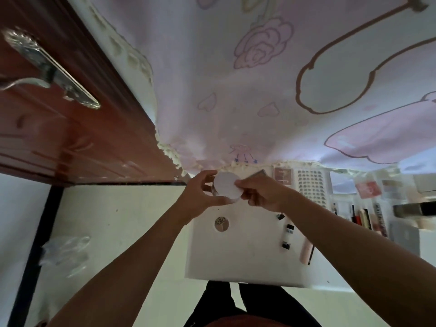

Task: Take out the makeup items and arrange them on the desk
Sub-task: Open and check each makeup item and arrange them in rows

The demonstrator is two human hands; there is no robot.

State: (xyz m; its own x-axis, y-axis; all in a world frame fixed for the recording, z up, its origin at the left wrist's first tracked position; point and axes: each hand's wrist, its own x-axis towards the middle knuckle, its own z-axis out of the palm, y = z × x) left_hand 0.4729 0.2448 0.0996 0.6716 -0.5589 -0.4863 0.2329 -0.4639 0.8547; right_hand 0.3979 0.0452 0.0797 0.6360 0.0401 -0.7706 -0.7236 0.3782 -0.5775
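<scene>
Both hands hold a round white compact above the far edge of the white desk. My left hand curls round its left side with thumb and fingers. My right hand pinches its right rim. On the desk lie a small round pot with a brown and pink lid, three small dark-capped items in a column, and a pink tube at the right edge.
A clear organiser with lipsticks, pencils and a lash tray stands to the right. A pink cartoon curtain hangs behind the desk. A red-brown door with a metal handle is at left. My legs are below the desk.
</scene>
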